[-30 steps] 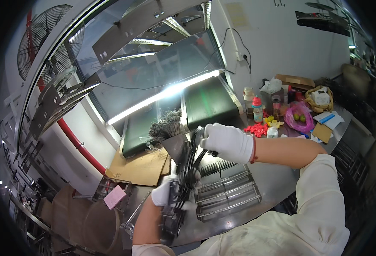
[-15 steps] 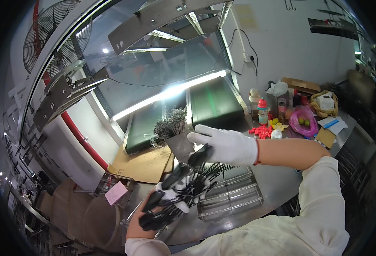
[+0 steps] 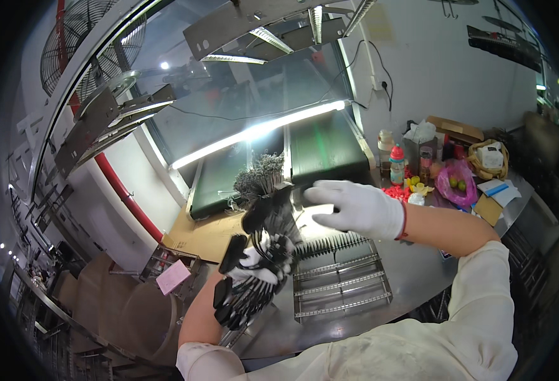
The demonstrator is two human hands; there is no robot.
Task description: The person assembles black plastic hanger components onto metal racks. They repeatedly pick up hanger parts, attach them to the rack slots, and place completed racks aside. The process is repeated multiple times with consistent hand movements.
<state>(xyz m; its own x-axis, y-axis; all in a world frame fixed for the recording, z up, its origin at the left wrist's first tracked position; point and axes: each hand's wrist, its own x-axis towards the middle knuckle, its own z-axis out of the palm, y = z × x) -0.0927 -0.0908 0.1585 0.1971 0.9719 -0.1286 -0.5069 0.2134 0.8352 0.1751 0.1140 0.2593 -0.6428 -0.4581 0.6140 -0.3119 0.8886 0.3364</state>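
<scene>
My left hand [image 3: 261, 274], in a white glove, is closed round a bundle of slim black pieces with broad dark ends [image 3: 254, 298]. The pieces cover most of its fingers, and their exact kind is not clear. More black pieces [image 3: 270, 216], smeared by motion, stick up from the bundle toward my right hand. My white-gloved right hand [image 3: 362, 211] is just right of them, thumb and fingers apart, with nothing visible between them. Below it lies a metal rack [image 3: 339, 289] with notched bars. A row of small black pieces [image 3: 333, 246] stands along its far bar.
Beyond the hands, a bunch of thin grey stems [image 3: 260, 174] stands before two green conveyor belts [image 3: 324, 149]. Cardboard [image 3: 197, 235] lies at left. Bottles [image 3: 397, 164], red pieces [image 3: 395, 192] and a pink bag [image 3: 455, 183] crowd the right. Metal lamp frames [image 3: 273, 38] hang overhead.
My right hand has shifted right and slightly down, and its fingers now stand away from the black pieces. The bundle in my left hand has turned more upright. The whole view has shifted slightly.
</scene>
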